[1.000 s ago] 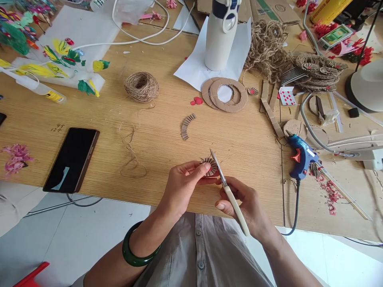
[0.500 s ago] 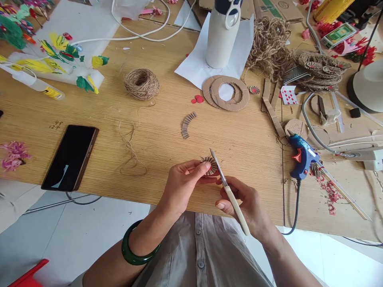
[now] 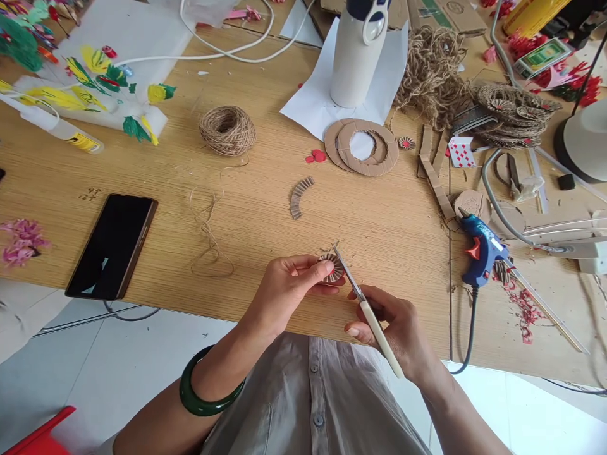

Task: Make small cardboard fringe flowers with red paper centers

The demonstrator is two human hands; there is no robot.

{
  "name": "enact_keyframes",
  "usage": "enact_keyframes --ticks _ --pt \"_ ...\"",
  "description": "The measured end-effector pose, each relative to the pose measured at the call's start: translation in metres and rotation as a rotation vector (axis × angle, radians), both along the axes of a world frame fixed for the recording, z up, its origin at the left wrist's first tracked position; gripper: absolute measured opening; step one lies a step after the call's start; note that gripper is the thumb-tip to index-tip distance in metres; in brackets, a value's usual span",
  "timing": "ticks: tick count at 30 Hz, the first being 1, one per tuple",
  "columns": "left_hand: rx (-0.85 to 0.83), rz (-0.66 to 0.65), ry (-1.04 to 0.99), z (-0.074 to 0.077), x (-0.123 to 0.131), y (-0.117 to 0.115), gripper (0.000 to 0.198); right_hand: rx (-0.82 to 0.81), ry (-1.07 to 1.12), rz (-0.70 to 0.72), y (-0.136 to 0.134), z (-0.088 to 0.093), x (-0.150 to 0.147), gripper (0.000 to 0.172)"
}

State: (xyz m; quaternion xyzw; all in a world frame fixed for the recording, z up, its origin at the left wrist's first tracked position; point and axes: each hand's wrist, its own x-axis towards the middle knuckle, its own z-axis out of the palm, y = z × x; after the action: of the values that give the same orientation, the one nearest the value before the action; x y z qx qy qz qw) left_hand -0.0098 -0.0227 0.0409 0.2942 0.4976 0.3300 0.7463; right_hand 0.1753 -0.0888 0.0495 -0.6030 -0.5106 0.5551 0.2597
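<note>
Two hands at work, both gripping. Left hand (image 3: pixel 284 294): thumb pressed across the face of a rosette (image 3: pixel 337 270), fingers behind; rosette held just above the counter (image 3: pixel 265 221), near its front edge. Right hand (image 3: pixel 401 325): closed round scissors (image 3: pixel 377 328), blades pointing away from the body, just beside the rosette's right rim. Blade gap too small to tell.

Handling (judged): rosette looks like ribbed card; light, dry, fairly stiff, ribs easily crushed. Best hold: flat pinch near the red centre, rim left free. Scissors rigid; hold by the handles.

Beyond the hands, straight ahead: curved strip (image 3: pixel 300 197), then red discs (image 3: pixel 316 156) and card rings (image 3: pixel 389 151). Ahead-left: twine ball (image 3: pixel 227 139). Right of the right hand: glue gun (image 3: pixel 484 253).
</note>
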Motion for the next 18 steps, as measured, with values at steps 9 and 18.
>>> enact_keyframes --ticks 9,18 --pt "-0.010 -0.096 0.012 0.003 -0.008 0.005 0.021 0.006 -0.057 0.034 -0.004 -0.004 0.005 0.051" --pt "-0.025 -0.128 -0.012 -0.002 -0.019 0.015 0.023 0.093 -0.352 0.022 -0.004 -0.006 0.022 0.043"
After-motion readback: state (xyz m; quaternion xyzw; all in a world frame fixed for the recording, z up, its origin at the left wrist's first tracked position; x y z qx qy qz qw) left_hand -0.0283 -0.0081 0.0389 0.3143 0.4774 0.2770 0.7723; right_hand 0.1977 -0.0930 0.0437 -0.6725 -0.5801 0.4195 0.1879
